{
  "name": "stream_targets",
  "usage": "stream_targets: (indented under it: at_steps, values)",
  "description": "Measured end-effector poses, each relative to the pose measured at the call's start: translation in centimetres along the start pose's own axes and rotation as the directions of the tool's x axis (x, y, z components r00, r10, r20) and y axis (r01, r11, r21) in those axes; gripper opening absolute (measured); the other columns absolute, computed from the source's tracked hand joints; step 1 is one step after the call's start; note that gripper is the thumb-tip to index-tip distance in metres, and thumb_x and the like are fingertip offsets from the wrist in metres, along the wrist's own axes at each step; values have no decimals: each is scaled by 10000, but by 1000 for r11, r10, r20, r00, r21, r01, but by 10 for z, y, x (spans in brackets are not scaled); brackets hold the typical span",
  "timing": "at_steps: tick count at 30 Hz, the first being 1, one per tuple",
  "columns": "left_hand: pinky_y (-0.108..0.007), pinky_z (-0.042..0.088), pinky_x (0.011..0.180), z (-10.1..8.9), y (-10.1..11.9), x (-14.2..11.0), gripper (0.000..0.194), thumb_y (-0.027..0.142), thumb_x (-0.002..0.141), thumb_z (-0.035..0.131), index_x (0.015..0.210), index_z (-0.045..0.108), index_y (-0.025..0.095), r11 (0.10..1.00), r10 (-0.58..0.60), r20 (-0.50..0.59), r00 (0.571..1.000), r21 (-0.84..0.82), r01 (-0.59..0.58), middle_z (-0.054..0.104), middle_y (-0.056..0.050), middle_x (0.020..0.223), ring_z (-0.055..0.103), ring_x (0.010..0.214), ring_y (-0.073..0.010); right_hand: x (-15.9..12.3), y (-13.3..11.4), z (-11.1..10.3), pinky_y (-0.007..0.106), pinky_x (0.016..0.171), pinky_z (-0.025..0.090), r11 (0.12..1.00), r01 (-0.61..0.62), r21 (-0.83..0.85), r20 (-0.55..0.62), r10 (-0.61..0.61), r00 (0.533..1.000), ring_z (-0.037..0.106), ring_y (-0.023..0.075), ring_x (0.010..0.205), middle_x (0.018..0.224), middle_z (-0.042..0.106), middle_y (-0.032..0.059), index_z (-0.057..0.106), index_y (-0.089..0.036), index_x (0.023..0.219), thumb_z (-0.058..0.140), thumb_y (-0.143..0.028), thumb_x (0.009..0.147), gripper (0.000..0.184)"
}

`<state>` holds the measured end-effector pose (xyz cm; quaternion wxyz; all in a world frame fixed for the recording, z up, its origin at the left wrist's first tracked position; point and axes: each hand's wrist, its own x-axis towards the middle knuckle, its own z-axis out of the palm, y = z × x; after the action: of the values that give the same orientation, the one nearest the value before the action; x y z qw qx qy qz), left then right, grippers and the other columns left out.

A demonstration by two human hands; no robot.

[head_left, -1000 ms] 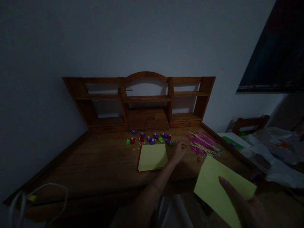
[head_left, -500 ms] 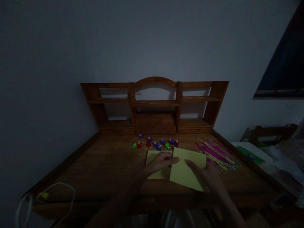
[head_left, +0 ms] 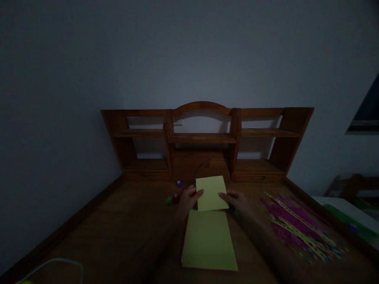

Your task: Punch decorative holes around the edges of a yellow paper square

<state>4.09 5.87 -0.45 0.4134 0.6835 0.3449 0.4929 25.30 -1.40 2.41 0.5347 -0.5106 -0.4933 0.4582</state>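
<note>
A yellow sheet of paper (head_left: 211, 192) is held up between my two hands, tilted toward me. My left hand (head_left: 189, 197) pinches its left edge, thumb on the front face. On the right edge, my right hand (head_left: 235, 200) grips it the same way. Just below, a stack of yellow paper (head_left: 209, 240) lies on the desk, with a thin red layer showing along its left and bottom edges. Whether the held paper is one sheet or several, I cannot tell.
Left of my hands sit a green bead-like piece with an eye (head_left: 169, 200), a red one (head_left: 175, 198) and a purple one (head_left: 179, 184). Pink and yellow strips (head_left: 299, 225) lie heaped at right. A wooden shelf (head_left: 204, 138) stands at the back; a white cable (head_left: 59, 260) lies front left.
Both hands have moved the yellow sheet left and away from me, and it is now nearly square to me. The view has shifted, and the paper stack is now uncovered below it.
</note>
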Motion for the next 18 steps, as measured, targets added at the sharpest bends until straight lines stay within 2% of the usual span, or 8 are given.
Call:
stream_targets:
  at_steps: [3,6,12,15,18]
  values:
    - [-302,459,824,-4,-2,-1,424,533,837,568,785,711,137,999,33,4,999,43,-33,636,-71,931,584,916,-198,6,11,1,272,588,473,997,15,-71,-36,-17,999,642,205,652,712,709,64,708,-125,745,728,-601,653,486]
    - [-291,457,787,-5,-1,-4,437,529,861,532,734,690,142,996,37,-16,999,82,-35,609,-53,857,576,861,-185,4,14,3,281,601,475,991,37,-126,-85,-48,995,647,216,678,746,715,72,713,-120,791,684,-610,704,498]
    - [-293,473,736,-2,6,-7,443,574,800,589,634,662,170,993,32,-12,999,114,-31,586,-32,730,565,785,-181,-1,9,3,299,634,494,984,73,-161,-118,-93,989,659,238,720,784,728,90,724,-128,803,650,-629,725,512]
    - [-303,475,723,-1,8,-9,435,579,766,622,613,653,173,993,49,-32,998,108,-45,580,-26,685,563,748,-184,-1,9,2,309,657,502,966,132,-223,-170,-171,970,662,247,751,810,729,104,725,-133,823,636,-622,742,504]
    - [-297,467,687,-2,5,-8,444,590,764,612,643,655,165,997,-20,-55,998,72,24,596,-23,671,561,716,-185,-3,6,0,321,698,512,934,197,-298,-227,-270,936,659,249,817,946,720,124,713,-145,944,592,-610,781,508]
